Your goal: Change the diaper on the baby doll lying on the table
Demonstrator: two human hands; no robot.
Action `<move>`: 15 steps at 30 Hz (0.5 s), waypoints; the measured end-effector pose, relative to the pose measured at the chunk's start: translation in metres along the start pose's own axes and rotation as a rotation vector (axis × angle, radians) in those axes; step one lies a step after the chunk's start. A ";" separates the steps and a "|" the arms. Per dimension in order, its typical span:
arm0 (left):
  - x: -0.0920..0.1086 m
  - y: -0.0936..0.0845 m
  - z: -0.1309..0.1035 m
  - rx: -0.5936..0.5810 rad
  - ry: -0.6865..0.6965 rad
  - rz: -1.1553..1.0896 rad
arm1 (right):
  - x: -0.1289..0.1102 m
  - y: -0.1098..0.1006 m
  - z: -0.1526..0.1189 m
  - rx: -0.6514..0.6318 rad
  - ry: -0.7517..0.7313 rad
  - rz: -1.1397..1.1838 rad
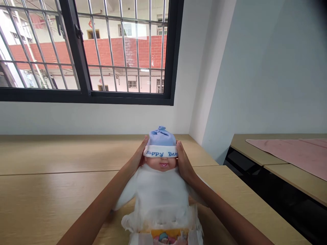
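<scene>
A baby doll [163,190] lies on its back on the wooden table, its head toward the window. On its head is a light blue knit hat [161,139] with a knot on top and a white brim lettered "Happy Bab…", pulled low over the eyes. My left hand [139,153] presses against the left side of the hat and head. Opposite it, my right hand [184,162] grips the right side, its thumb by the brim. The doll wears a white long-sleeved top and a diaper [170,235] with a coloured picture band. Most of my fingertips are hidden behind the hat.
The light wooden table [63,200] has a seam across it and meets the wall under a barred window [122,51]. At the right, past a gap, a second table holds a pink cloth [298,151], with dark shelving [245,163] beneath its top.
</scene>
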State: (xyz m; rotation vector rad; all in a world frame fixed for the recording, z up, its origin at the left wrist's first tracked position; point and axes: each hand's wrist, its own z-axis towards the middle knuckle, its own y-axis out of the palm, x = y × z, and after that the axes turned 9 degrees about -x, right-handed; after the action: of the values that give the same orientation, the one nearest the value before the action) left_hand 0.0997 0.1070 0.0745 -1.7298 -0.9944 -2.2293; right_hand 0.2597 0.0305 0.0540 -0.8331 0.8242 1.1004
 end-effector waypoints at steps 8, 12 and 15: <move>0.010 0.012 -0.010 0.035 0.009 0.060 | -0.026 -0.001 -0.008 0.028 -0.074 -0.007; 0.016 0.019 -0.009 0.094 0.042 0.161 | -0.026 0.000 -0.008 0.032 -0.060 -0.021; 0.017 0.022 -0.007 0.096 -0.003 0.220 | -0.020 0.001 -0.006 0.032 -0.009 -0.042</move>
State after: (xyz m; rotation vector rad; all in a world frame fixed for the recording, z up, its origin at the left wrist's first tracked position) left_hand 0.0993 0.0911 0.0983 -1.7107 -0.8501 -2.0111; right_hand 0.2526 0.0170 0.0687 -0.8143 0.8114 1.0513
